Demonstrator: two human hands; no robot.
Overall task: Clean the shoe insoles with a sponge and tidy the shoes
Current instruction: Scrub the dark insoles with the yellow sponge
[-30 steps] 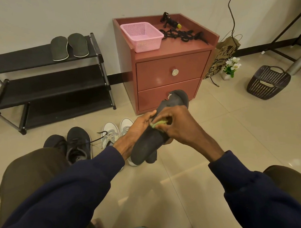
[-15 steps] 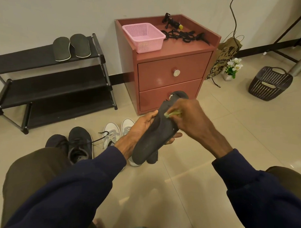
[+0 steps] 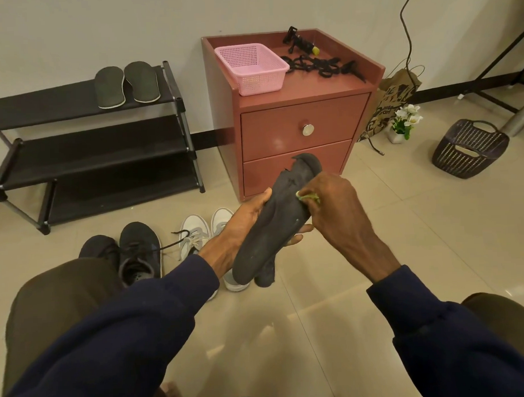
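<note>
The person sits with both knees at the lower corners of the view, and the tiled floor [image 3: 390, 238] lies open ahead and to the right. A red cabinet [image 3: 282, 132] stands against the wall just past the hands, its lower drawer front right behind the raised tip of the insole [image 3: 268, 230]. A black shoe rack [image 3: 75, 151] stands to the cabinet's left, with two insoles [image 3: 110, 86] lying side by side on its top shelf. On the floor, under the left forearm, sit a pair of black shoes [image 3: 139, 250] and a pair of white shoes [image 3: 196, 233]. A dark basket [image 3: 468, 148] lies on the floor well off to the right.

The insole is held in the air, slanting up and away, heel end towards the person. The left hand [image 3: 243, 219] grips its middle: the thumb lies along the left edge, and the fingers pass beneath and show past the right edge. A second dark piece sticks out behind the lower end. The right hand [image 3: 335, 207] pinches a small yellow-green sponge [image 3: 308, 196] in curled fingers and presses it to the right edge of the insole's upper half, just above the left fingertips.

A pink basket [image 3: 252, 69] sits on the cabinet.
</note>
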